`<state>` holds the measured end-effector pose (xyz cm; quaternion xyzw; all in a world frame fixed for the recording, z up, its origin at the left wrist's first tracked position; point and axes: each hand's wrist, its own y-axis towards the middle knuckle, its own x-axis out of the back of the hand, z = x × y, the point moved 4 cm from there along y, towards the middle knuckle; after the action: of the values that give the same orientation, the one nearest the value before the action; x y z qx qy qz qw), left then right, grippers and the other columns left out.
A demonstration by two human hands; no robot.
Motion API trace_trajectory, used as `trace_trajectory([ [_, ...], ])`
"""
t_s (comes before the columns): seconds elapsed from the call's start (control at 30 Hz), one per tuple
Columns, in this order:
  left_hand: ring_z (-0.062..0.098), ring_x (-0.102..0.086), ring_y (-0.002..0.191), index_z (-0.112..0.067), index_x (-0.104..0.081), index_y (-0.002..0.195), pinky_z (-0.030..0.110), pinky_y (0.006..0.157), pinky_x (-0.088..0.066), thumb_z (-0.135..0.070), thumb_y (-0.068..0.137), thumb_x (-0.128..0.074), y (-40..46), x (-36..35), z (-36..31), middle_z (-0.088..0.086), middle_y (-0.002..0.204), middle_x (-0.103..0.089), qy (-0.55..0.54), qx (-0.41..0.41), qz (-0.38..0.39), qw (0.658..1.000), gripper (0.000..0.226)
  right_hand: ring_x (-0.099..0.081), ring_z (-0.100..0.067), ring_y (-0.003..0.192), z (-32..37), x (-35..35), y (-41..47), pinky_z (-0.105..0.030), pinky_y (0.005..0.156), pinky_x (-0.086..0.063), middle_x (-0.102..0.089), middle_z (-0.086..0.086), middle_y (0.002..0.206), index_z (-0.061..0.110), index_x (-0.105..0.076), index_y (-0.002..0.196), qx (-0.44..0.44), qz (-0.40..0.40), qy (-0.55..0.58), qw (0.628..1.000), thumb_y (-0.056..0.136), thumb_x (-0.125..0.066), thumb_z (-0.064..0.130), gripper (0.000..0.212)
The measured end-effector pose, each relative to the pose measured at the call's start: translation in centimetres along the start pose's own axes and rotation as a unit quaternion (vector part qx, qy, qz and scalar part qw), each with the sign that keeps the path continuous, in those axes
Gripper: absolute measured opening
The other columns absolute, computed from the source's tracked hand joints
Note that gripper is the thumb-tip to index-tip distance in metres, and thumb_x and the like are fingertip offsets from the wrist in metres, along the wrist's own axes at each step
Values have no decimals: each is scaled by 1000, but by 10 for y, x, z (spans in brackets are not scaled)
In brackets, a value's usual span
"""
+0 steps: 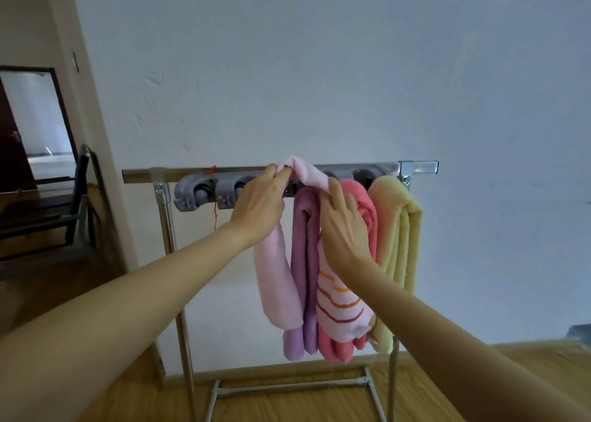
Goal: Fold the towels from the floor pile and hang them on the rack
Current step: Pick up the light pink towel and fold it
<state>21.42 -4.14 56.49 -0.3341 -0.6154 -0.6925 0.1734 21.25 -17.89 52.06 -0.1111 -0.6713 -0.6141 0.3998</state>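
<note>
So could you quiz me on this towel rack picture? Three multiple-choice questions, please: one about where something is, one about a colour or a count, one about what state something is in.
1. Where does the yellow towel hang on the rack?
A. at the left end
B. at the right end
C. in the middle

2. What colour is the towel hanging right beside the light pink towel that is being put up?
A. purple
B. green
C. white

3. What is the left hand doing?
A. hanging idle at the person's side
B. resting flat on the wall
C. pinching the light pink towel at the bar

Answers:
1. B, it is the last towel before the rack's right post.
2. A, the purple towel hangs right next to it.
3. C, its fingers are closed on the fabric at the top, while the right hand touches the towels.
</note>
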Motion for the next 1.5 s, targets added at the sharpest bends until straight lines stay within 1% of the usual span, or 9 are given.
trace_trajectory([
  [0.17, 34, -57, 85, -14, -49, 130, 41, 59, -43, 6, 81, -49, -7, -5, -7, 8, 110, -53, -6, -62, -9, 998, 53, -62, -33, 85, -18, -34, -20, -36, 66, -54, -51, -18, 136, 0, -59, 121, 26, -9, 26, 999, 68, -73, -6, 55],
  [0.37, 30, -56, 96, -16, -50, 133, 45, 69, -50, 6, 81, -53, -43, -36, 10, 8, 110, -56, -55, -68, 4, 996, 56, -53, -31, 98, -39, -52, -39, -36, 71, -55, -50, -12, 135, 9, -46, 136, 88, -11, 68, 994, 82, -31, 8, 56],
  [0.53, 26, -55, 88, -17, -39, 141, 40, 69, -51, -1, 86, -58, -85, -52, 4, 10, 106, -53, -112, -68, -36, 991, 60, -50, -34, 105, -46, -63, -51, -43, 75, -52, -48, -9, 131, 22, -27, 147, 76, -29, 131, 988, 90, -46, 3, 63],
  [0.67, 17, -59, 82, -18, -22, 143, 25, 66, -52, -14, 87, -64, -107, -68, 3, 1, 107, -55, -257, 57, -57, 963, 70, -48, -24, 113, -45, -63, -66, -36, 85, -48, -45, 2, 134, 33, -17, 149, 59, -62, 193, 978, 94, -47, 8, 68],
  [0.8, 14, -57, 80, -9, -43, 128, 12, 60, -42, -20, 81, -71, -133, -104, 14, -2, 102, -57, -295, 186, -11, 937, 56, -45, -16, 121, -47, -72, -86, -21, 86, -39, -41, 8, 142, 19, -26, 144, -2, -76, 241, 967, 87, -57, 10, 65],
  [1.0, 20, -57, 64, -12, -58, 74, 21, 49, -34, -23, 78, -72, -159, -136, 40, -2, 66, -59, -253, 291, 88, 919, 18, -48, -19, 77, -55, -91, -104, -28, 53, -36, -45, -7, 114, 9, -51, 115, -78, -13, 153, 985, 84, -64, 24, 37],
  [1.17, 22, -55, 75, -4, -55, 93, 26, 57, -39, -20, 84, -67, -158, -128, 62, 5, 84, -57, -188, 426, -16, 885, 21, -51, -26, 72, -63, -94, -108, -43, 51, -49, -44, -7, 106, 8, -49, 104, -75, -31, 175, 981, 84, -59, 12, 23],
  [1.27, 21, -56, 79, -4, -57, 100, 27, 65, -40, -12, 83, -65, -159, -141, 48, 4, 89, -59, -224, 361, 47, 904, 20, -51, -27, 73, -65, -94, -107, -44, 53, -50, -44, -7, 106, 8, -49, 104, -72, -27, 175, 981, 85, -58, 12, 22],
  [1.5, 14, -61, 95, -15, -50, 122, 23, 75, -51, -25, 81, -71, -161, -158, -14, -3, 105, -60, -433, 275, 173, 841, 47, -49, -23, 71, -65, -85, -108, -41, 60, -47, -49, -7, 95, 1, -55, 94, -40, -19, 207, 977, 85, -58, 4, 10],
])
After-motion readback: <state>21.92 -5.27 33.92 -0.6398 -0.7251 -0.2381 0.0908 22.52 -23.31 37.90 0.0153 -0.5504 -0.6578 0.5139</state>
